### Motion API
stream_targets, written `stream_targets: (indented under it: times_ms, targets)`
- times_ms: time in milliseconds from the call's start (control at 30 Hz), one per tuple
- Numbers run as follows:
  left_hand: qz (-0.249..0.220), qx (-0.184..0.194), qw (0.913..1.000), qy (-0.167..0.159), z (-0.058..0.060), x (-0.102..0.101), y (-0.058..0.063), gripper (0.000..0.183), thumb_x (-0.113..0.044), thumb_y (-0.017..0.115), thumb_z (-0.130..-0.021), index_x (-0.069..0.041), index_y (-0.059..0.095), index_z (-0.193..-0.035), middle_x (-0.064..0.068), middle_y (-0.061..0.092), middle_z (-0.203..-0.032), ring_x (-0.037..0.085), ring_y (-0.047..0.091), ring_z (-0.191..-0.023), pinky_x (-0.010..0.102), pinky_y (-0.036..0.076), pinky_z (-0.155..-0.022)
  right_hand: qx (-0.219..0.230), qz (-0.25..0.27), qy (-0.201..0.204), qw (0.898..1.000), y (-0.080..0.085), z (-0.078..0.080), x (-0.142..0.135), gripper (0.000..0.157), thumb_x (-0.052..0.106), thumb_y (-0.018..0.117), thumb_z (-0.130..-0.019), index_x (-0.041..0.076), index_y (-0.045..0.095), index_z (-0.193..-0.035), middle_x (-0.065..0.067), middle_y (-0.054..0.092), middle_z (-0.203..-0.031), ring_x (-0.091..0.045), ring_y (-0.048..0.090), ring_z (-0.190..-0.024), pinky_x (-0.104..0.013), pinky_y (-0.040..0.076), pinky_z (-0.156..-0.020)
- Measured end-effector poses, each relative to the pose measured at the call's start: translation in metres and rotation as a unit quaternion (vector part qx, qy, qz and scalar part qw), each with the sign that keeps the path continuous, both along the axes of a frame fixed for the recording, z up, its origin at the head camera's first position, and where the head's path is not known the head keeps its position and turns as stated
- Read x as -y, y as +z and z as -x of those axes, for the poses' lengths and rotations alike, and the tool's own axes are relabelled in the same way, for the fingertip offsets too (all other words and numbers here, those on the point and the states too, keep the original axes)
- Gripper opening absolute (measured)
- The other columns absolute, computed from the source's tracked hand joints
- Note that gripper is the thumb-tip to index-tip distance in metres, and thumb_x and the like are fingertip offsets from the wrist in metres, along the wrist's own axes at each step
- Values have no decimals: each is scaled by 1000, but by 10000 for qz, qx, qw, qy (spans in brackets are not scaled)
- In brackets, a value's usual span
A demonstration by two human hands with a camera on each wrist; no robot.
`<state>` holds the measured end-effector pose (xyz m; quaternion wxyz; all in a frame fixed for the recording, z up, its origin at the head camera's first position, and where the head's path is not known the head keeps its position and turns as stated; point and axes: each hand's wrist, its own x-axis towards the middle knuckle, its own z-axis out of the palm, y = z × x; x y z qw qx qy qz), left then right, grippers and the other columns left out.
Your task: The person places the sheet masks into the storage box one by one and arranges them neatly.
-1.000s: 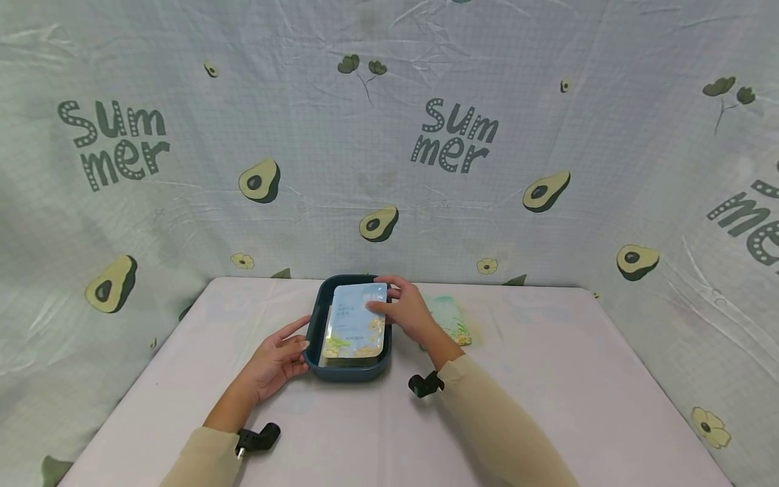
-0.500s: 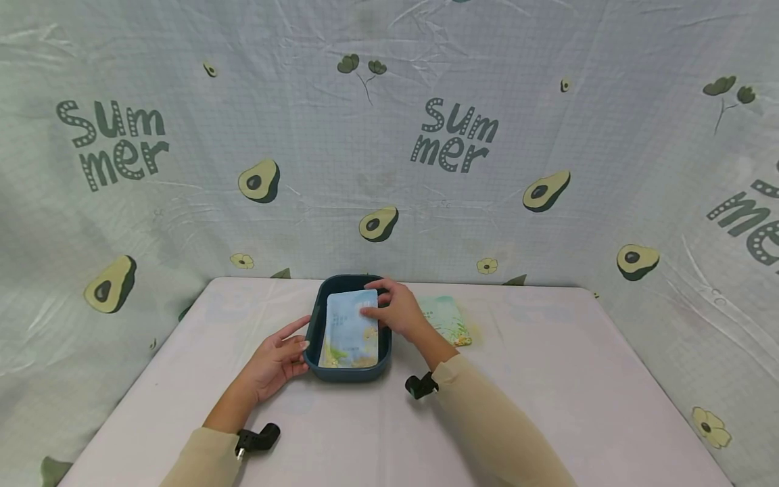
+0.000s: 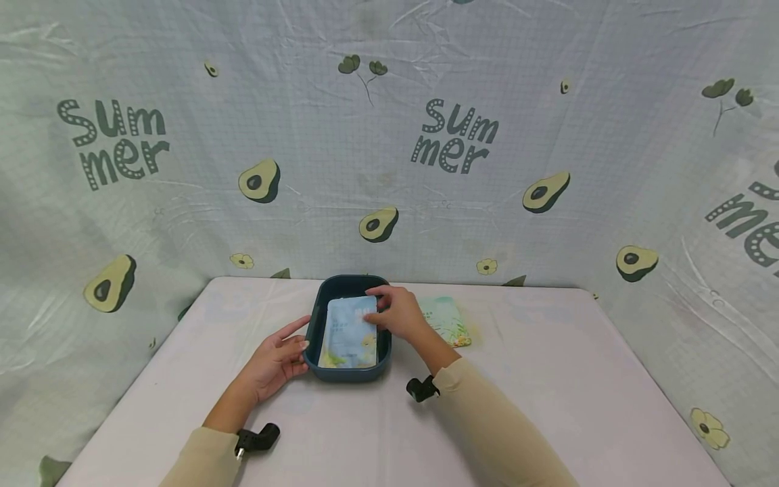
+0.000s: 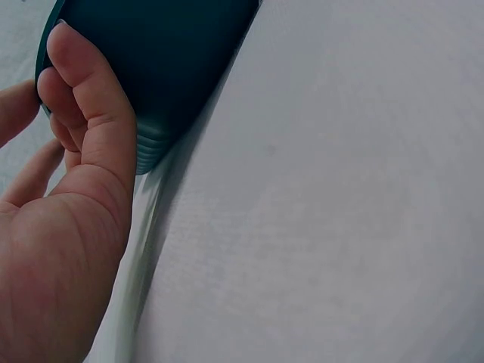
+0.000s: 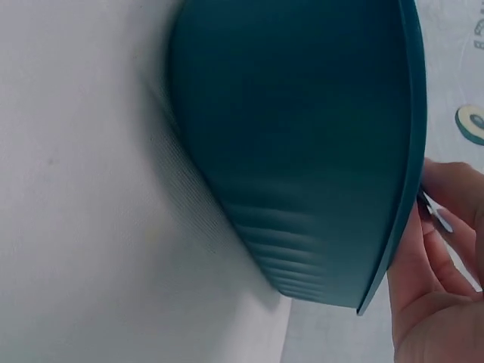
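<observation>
A dark teal plastic bin (image 3: 348,374) stands on the table near its far edge. Inside it lies a flat light blue sachet (image 3: 345,338), like a face-mask packet, printed with yellow flowers. My right hand (image 3: 398,312) reaches over the bin's right rim and pinches the sachet's right edge between thumb and fingers. In the right wrist view, a thin dark edge (image 5: 432,212) shows between those fingers just past the rim. At the bin's left side, my left hand (image 3: 275,368) holds the rim and outer wall, its fingers bent around the corner.
A pale green sachet (image 3: 447,321) with a leaf print lies to the right of the bin, partly behind my right wrist. The table (image 3: 523,385) has a pale pink cover. A patterned cloth (image 3: 450,223) hangs along the back and sides.
My right hand has lowered the blue sachet into the bin, shifting it slightly left and toward me; what lay beneath is now mostly covered. The left hand and bin have stayed put.
</observation>
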<state>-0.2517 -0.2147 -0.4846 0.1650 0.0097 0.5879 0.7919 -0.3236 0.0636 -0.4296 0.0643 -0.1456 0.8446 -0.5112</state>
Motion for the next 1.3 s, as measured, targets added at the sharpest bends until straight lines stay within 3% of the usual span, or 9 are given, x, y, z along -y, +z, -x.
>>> stream_targets:
  times_ms: [733,967,1300]
  targets:
    - [-40,45,10000,20,0,1,-1,69,-8,56,-104,-18,24,-164,-2,60,-102,10,63,-77,24,59,-73,-99,-534,-293,9981,5,-5,0,47,11,82,-86,6,66,-130,-8,73,-96,-17,74,-69,-31,61,-69]
    - [-106,4,9999,-10,-1,1,-1,69,-6,55,-104,-16,22,-164,-2,60,-101,10,63,-76,25,59,-72,-243,-778,-359,9960,8,-6,0,45,10,82,-86,5,68,-129,-7,68,-91,-14,72,-67,-26,56,-64]
    - [-111,-9,9999,-17,0,1,-1,69,-6,55,-104,-16,22,-164,-2,60,-100,9,63,-75,24,59,-71,-230,-869,-461,9949,10,-7,0,41,7,81,-86,1,69,-125,-8,70,-93,-14,73,-69,-28,61,-68]
